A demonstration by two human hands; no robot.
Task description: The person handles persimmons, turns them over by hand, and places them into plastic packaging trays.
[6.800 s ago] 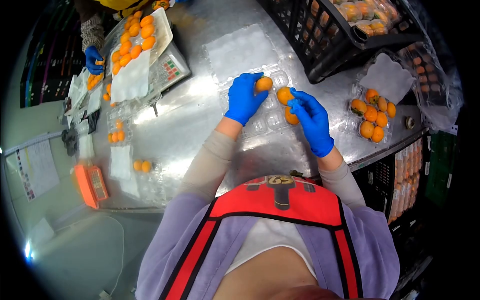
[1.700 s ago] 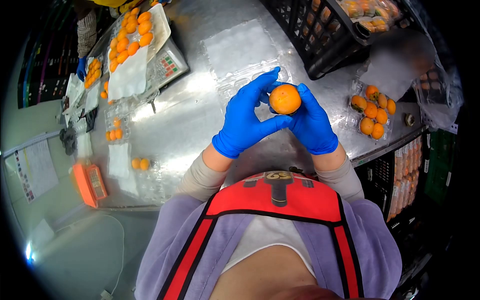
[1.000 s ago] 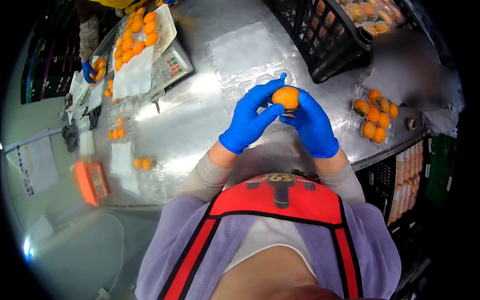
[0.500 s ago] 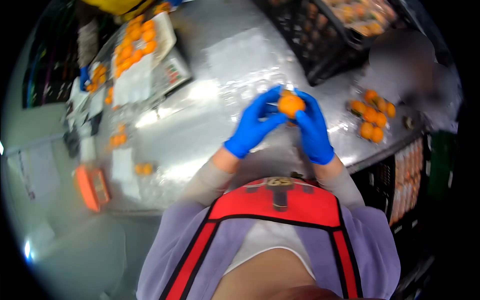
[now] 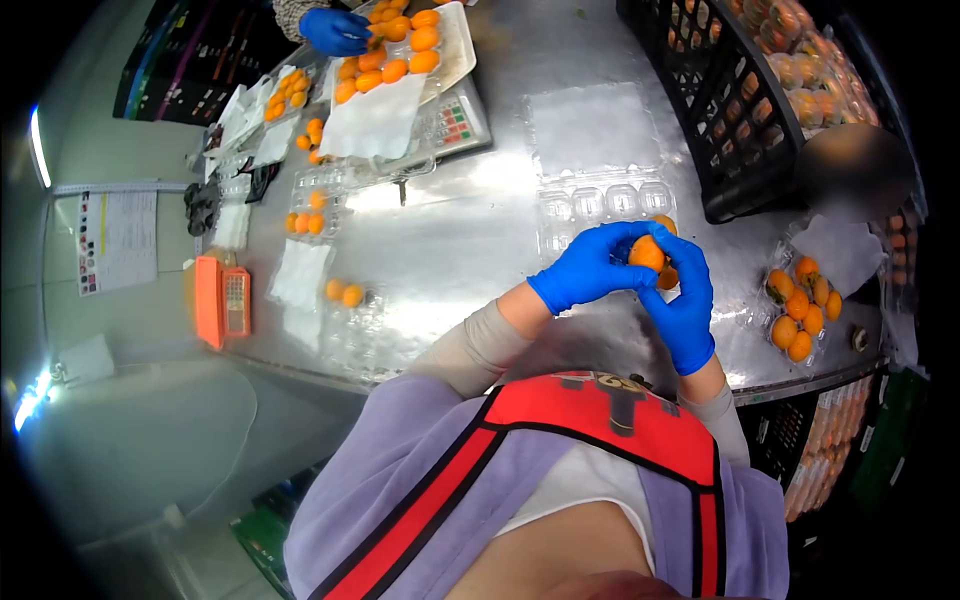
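Over the metal table, both blue-gloved hands close around a round orange fruit point(image 5: 647, 253). My left hand point(image 5: 597, 268) curls its fingers and thumb about it from the left. From the right, my right hand point(image 5: 686, 298) grips the same fruit. Two more orange fruits show close by, one behind the fingers point(image 5: 663, 224) and one below the held fruit point(image 5: 668, 278), partly hidden by the gloves. Just beyond the hands lies an open clear plastic tray point(image 5: 588, 200) with moulded cups. A white sheet point(image 5: 588, 128) lies flat behind the cups.
A black crate point(image 5: 735, 110) stands at the back right. To the right sits a clear pack of orange fruits point(image 5: 798, 310). A scale point(image 5: 455, 125) bears a tray of fruits point(image 5: 455, 50), where a co-worker's gloved hand point(image 5: 336, 32) reaches. An orange box point(image 5: 222, 300) stands at the left edge.
The view has swung left, so the table and hands appear further right. My hands stay around the fruit, the right one turned more inward. The co-worker's hand is now at the fruit tray.
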